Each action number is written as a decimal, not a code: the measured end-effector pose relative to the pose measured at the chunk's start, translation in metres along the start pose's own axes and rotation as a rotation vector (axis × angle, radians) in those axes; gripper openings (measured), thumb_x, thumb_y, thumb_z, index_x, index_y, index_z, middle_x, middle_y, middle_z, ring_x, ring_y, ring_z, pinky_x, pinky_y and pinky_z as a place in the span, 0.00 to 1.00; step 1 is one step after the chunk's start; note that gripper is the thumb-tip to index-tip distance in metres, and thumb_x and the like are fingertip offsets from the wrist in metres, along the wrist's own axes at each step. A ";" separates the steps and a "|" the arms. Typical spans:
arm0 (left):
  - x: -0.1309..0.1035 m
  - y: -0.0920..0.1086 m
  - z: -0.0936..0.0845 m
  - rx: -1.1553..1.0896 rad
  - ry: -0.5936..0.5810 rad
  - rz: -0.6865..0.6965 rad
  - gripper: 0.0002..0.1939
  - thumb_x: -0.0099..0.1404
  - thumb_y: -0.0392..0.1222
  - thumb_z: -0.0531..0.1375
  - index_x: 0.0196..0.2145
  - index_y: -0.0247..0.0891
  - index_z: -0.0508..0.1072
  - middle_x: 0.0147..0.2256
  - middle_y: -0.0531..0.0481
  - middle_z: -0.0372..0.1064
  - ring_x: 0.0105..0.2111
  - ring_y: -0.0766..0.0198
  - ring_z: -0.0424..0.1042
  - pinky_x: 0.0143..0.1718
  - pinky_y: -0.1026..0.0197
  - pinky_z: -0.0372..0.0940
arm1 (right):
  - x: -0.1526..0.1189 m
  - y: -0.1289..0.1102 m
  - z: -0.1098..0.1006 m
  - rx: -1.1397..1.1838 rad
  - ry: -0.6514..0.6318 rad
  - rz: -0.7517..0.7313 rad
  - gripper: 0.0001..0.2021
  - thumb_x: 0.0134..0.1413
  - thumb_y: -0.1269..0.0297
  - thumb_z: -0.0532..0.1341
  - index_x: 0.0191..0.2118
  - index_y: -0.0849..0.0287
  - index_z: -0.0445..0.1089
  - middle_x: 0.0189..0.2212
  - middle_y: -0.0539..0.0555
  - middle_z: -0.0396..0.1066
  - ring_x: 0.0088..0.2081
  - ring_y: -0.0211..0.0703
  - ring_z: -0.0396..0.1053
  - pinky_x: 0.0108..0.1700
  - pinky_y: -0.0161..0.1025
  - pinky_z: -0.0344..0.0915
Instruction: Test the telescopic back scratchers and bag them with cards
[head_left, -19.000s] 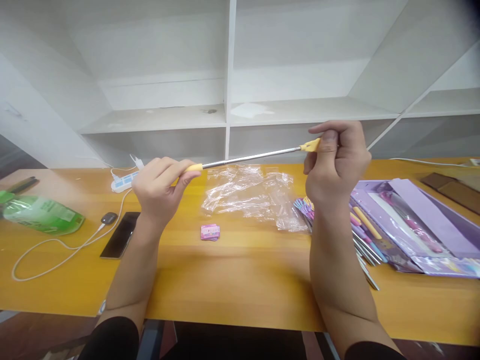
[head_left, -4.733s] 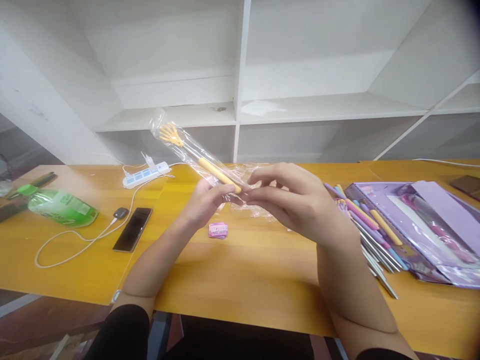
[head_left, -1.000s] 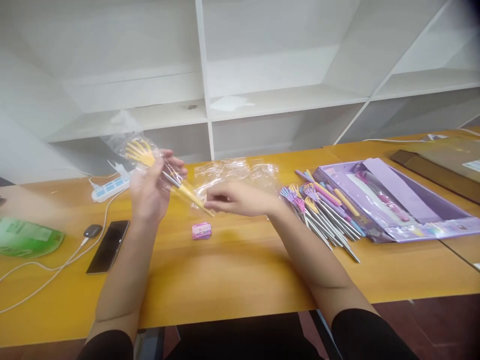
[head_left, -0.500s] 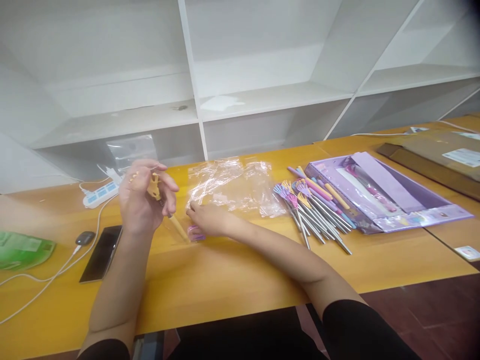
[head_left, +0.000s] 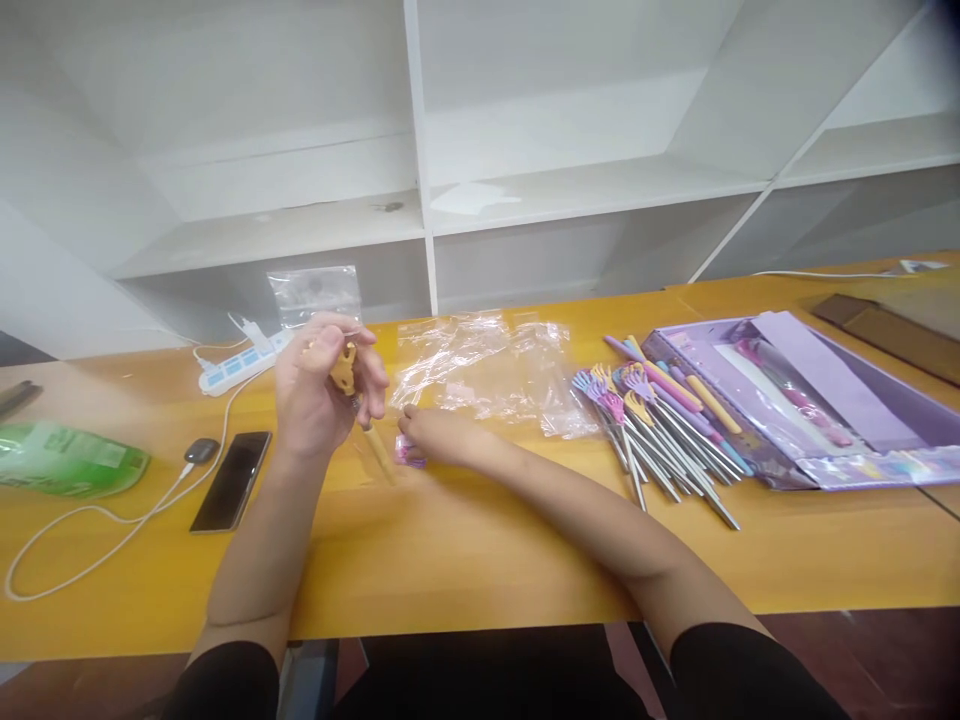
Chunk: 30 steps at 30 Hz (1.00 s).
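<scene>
My left hand (head_left: 319, 385) is raised above the table, its fingers wrapped round a yellow back scratcher (head_left: 379, 455). The claw-shaped head shows between thumb and fingers, and the yellow handle slants down to the right. A clear plastic bag (head_left: 315, 290) shows just above this hand. My right hand (head_left: 439, 435) is low over the table beside the handle's end, fingers pinched together. A small pink and purple piece (head_left: 409, 452) shows under its fingertips; what they grip is hidden. Crumpled clear plastic bags (head_left: 487, 365) lie just behind the right hand.
Several back scratchers (head_left: 660, 440) with metal rods lie piled at right, against an open purple box (head_left: 885, 470). A brown carton (head_left: 885, 330) is beyond it. At left are a phone (head_left: 231, 482), a power strip (head_left: 240, 368), a black mouse-like device (head_left: 201, 451) and a green packet (head_left: 71, 460).
The camera view has shifted, so everything appears farther right. Both hands keep nearly the same pose, the left still holding the yellow back scratcher.
</scene>
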<state>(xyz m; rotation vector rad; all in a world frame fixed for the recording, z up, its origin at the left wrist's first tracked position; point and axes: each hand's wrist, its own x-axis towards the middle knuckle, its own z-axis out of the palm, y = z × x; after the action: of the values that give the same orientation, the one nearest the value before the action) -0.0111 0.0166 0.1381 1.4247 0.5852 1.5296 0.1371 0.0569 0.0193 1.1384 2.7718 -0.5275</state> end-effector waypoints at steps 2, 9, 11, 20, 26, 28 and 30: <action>0.000 -0.001 0.000 -0.002 -0.009 -0.006 0.15 0.72 0.55 0.67 0.38 0.40 0.79 0.24 0.52 0.77 0.13 0.64 0.71 0.08 0.68 0.56 | -0.001 0.001 -0.002 0.029 0.001 0.000 0.19 0.69 0.58 0.67 0.59 0.61 0.72 0.56 0.61 0.74 0.48 0.46 0.77 0.50 0.46 0.77; 0.000 -0.007 -0.001 -0.015 -0.042 -0.040 0.17 0.73 0.57 0.65 0.39 0.39 0.78 0.25 0.51 0.78 0.14 0.65 0.72 0.09 0.68 0.58 | -0.004 0.010 -0.017 0.194 0.014 -0.056 0.17 0.61 0.71 0.68 0.55 0.61 0.71 0.47 0.56 0.76 0.39 0.39 0.72 0.37 0.34 0.64; -0.001 -0.012 0.002 -0.008 -0.030 -0.087 0.18 0.71 0.57 0.67 0.37 0.37 0.78 0.26 0.49 0.79 0.16 0.64 0.74 0.12 0.68 0.63 | -0.008 0.018 -0.027 0.243 0.010 -0.076 0.15 0.58 0.71 0.69 0.51 0.60 0.72 0.40 0.52 0.76 0.35 0.38 0.70 0.36 0.34 0.61; -0.010 -0.030 0.020 -0.018 -0.080 -0.271 0.17 0.70 0.54 0.69 0.36 0.34 0.79 0.30 0.46 0.78 0.24 0.61 0.79 0.23 0.62 0.76 | -0.072 0.057 -0.097 0.375 0.258 -0.079 0.12 0.68 0.58 0.62 0.33 0.58 0.71 0.30 0.49 0.72 0.31 0.36 0.64 0.36 0.36 0.56; -0.011 -0.033 0.021 0.047 -0.029 -0.252 0.19 0.67 0.56 0.72 0.37 0.35 0.80 0.33 0.48 0.75 0.27 0.63 0.79 0.28 0.60 0.80 | -0.103 0.059 -0.106 0.639 0.408 -0.121 0.15 0.64 0.49 0.68 0.43 0.56 0.73 0.30 0.48 0.75 0.30 0.37 0.67 0.33 0.36 0.59; -0.010 -0.034 0.018 0.066 0.007 -0.226 0.18 0.65 0.54 0.75 0.41 0.37 0.79 0.33 0.50 0.75 0.28 0.62 0.80 0.30 0.60 0.80 | -0.092 0.054 -0.097 0.594 0.392 -0.095 0.14 0.61 0.53 0.70 0.44 0.55 0.71 0.29 0.46 0.73 0.29 0.37 0.66 0.32 0.35 0.57; -0.011 -0.035 0.014 0.087 0.033 -0.201 0.19 0.62 0.50 0.77 0.42 0.39 0.77 0.33 0.52 0.76 0.29 0.62 0.81 0.33 0.60 0.80 | -0.070 0.046 -0.081 0.559 0.349 -0.123 0.12 0.57 0.59 0.72 0.37 0.56 0.69 0.26 0.45 0.70 0.27 0.36 0.63 0.31 0.35 0.54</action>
<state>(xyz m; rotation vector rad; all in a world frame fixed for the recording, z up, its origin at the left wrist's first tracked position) 0.0119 0.0197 0.1065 1.3630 0.7989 1.3847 0.2226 0.0695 0.0977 1.2566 3.1020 -1.2961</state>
